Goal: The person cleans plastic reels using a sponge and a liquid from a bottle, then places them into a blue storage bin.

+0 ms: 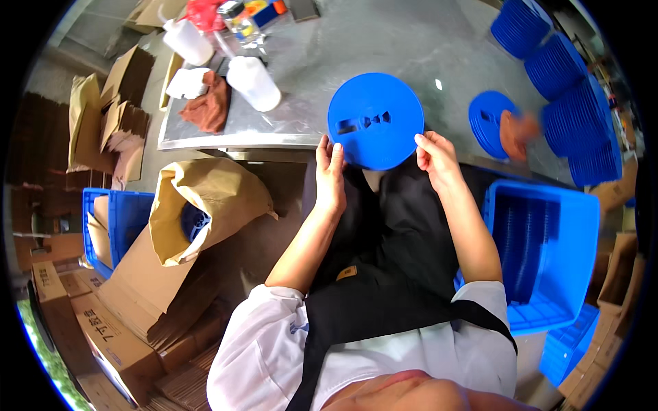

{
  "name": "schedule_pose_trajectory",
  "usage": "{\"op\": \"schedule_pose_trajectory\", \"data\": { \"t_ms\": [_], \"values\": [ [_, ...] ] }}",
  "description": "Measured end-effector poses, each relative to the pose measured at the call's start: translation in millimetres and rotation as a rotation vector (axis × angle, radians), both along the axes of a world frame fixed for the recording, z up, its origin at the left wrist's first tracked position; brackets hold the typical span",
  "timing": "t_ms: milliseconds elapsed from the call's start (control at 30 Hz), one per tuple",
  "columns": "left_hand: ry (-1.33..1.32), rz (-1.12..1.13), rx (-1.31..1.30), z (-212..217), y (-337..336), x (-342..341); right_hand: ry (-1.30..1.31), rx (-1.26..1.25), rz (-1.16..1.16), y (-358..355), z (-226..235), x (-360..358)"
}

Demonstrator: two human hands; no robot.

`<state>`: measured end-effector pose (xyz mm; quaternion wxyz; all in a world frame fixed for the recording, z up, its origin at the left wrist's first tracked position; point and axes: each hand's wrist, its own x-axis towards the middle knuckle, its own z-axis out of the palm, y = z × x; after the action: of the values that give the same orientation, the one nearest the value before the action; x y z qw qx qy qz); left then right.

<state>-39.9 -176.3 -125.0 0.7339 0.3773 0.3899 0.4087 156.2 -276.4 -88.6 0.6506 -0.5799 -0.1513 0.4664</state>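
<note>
Above my lap, at the front edge of the metal table, a round flat blue plastic disc [377,144] with cut-out slots near its middle is held between both hands. My left hand [330,177] is closed on its lower left rim, thumb on the upper face. On the right rim, my right hand [439,161] pinches the disc between thumb and curled fingers. The fingers beneath the disc are partly hidden.
On the table [301,82] are white squeeze bottles [253,83] and a brown cloth [208,106]. At right, another person's blurred hand [529,128] is by a second disc [488,123] and stacked discs [576,120]. A paper sack [226,198] and blue crate [576,240] flank me.
</note>
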Motion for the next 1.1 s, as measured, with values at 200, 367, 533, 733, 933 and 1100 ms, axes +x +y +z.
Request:
{"op": "schedule_pose_trajectory", "data": {
  "t_ms": [200,367,533,733,933,1100],
  "values": [
    [-0.329,-0.155,-0.179,21.9,-50.3,16.4,-0.112,-0.002,-0.09,-87.9,15.2,-4.6],
    [-0.362,-0.271,-0.155,29.3,-82.8,37.0,-0.01,0.158,-0.298,-144.0,14.9,-8.4],
    [-0.25,-0.507,-0.096,37.8,-118.2,77.9,-0.132,0.07,-0.451,-217.0,7.9,-0.1],
    [-0.21,-0.787,-0.091,49.8,-162.8,137.3,-0.282,-0.046,-0.636,-282.2,10.5,1.1],
    [-0.175,-0.965,-0.089,39.3,-201.8,174.0,-0.117,0.181,-0.822,-332.9,-4.0,-7.5],
    [-0.105,-1.023,-0.091,36.6,-225.4,183.6,-0.151,0.051,-0.893,-352.8,-15.9,-13.4]
  ]
}}
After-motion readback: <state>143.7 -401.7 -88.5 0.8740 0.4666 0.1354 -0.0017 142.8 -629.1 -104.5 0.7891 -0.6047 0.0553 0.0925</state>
